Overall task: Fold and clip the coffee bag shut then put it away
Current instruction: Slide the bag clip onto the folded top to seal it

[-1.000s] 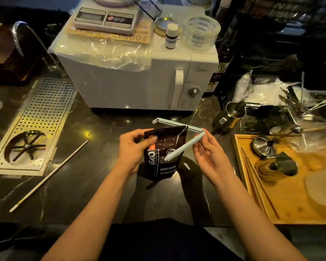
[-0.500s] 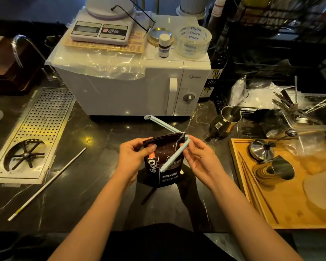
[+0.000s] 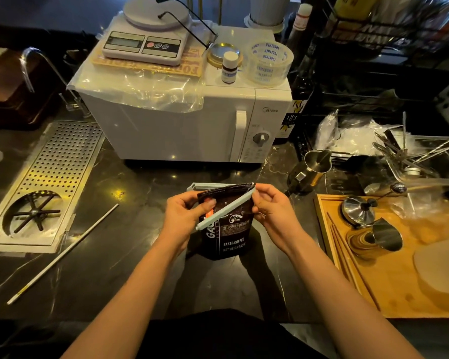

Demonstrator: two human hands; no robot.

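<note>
A dark coffee bag (image 3: 230,237) with white lettering stands upright on the black counter in front of me. My left hand (image 3: 186,216) pinches the bag's top left corner. A pale blue sealing clip (image 3: 224,211) straddles the bag's top: its back arm lies level behind the top edge, its front arm slants down to the left across the bag's face. My right hand (image 3: 271,212) pinches the clip's hinge end at the bag's top right corner. The clip's two arms are apart at the left.
A white microwave (image 3: 192,125) with a scale (image 3: 145,40) on top stands behind the bag. A perforated drip tray (image 3: 49,177) and a long white rod (image 3: 62,255) lie to the left. A steel pitcher (image 3: 311,169) and a wooden tray (image 3: 399,294) with metal tools sit right.
The clip's back arm has swung down from sticking up to the left and now lies level behind the bag's top. Both hands and the bag stay in much the same place.
</note>
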